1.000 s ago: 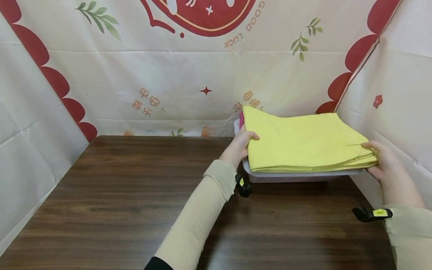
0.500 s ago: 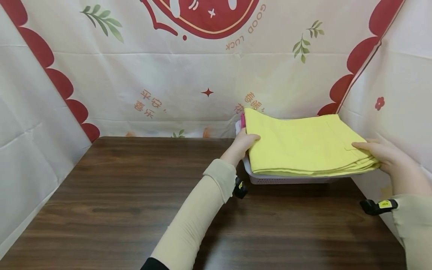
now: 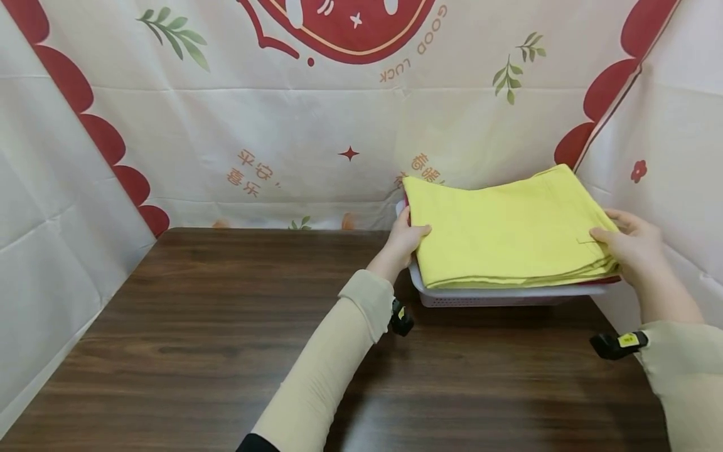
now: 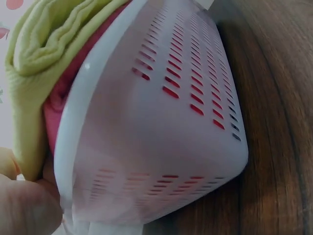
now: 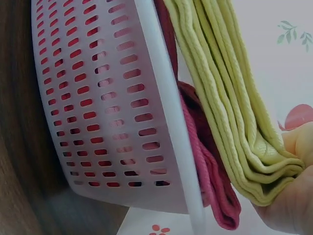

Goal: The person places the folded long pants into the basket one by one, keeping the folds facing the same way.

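Observation:
A folded yellow cloth (image 3: 508, 232), several layers thick, lies over the top of a white plastic basket (image 3: 491, 298) at the table's back right. My left hand (image 3: 402, 242) pinches its left edge, thumb on top. At the right edge my right hand (image 3: 635, 248) grips the layers between thumb and fingers. In the right wrist view the yellow layers (image 5: 230, 107) are raised off the basket rim at that end. Beneath them a dark pink cloth (image 5: 212, 166) hangs over the rim. Pink cloth (image 4: 57, 100) also shows under the yellow one in the left wrist view.
The basket's slotted wall (image 4: 195, 98) shows red and pink through its holes. It stands on a dark wood-grain table (image 3: 226, 339). A printed white curtain (image 3: 310, 119) hangs behind, with another white sheet (image 3: 678, 188) close along the right side.
My right hand shifts its hold on the right edge, going right and then back left. The cloth's far right corner now stands higher and farther back. My left hand barely moves.

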Demonstrator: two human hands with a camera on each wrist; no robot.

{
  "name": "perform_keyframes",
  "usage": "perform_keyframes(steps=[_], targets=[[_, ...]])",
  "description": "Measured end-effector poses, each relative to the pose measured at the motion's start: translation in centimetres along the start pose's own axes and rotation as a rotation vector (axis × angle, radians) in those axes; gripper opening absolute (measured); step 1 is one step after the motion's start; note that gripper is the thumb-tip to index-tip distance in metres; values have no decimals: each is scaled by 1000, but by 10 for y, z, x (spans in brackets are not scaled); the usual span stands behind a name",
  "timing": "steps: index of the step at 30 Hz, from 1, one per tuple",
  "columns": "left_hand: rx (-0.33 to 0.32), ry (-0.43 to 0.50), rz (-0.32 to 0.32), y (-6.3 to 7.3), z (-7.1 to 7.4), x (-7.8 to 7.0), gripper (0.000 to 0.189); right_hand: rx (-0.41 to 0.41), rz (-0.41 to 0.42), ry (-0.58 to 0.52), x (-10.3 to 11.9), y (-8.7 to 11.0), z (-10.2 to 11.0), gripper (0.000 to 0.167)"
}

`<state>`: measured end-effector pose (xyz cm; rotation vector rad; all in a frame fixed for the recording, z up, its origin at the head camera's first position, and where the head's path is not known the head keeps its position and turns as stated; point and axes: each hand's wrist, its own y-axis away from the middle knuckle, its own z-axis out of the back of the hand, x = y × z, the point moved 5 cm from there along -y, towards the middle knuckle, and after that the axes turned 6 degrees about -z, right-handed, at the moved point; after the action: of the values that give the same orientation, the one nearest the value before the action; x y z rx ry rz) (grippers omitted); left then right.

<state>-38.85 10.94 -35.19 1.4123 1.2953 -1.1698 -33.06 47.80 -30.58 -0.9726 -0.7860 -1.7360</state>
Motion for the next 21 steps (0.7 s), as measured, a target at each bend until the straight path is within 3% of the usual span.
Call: perform_keyframes(steps=[5, 12, 17, 21], targets=[[-24, -154, -38, 2, -1, -3, 72, -37, -51, 122, -3, -2, 2, 74], [-83, -435, -239, 11, 6, -7, 72, -127, 80, 474, -3, 11, 10, 72], [-51, -740, -388, 17, 6, -15, 40, -135, 135, 496, -1, 10, 6, 64], [-20, -880, -391, 19, 1, -17, 31, -136, 162, 490, -1, 8, 2, 57]])
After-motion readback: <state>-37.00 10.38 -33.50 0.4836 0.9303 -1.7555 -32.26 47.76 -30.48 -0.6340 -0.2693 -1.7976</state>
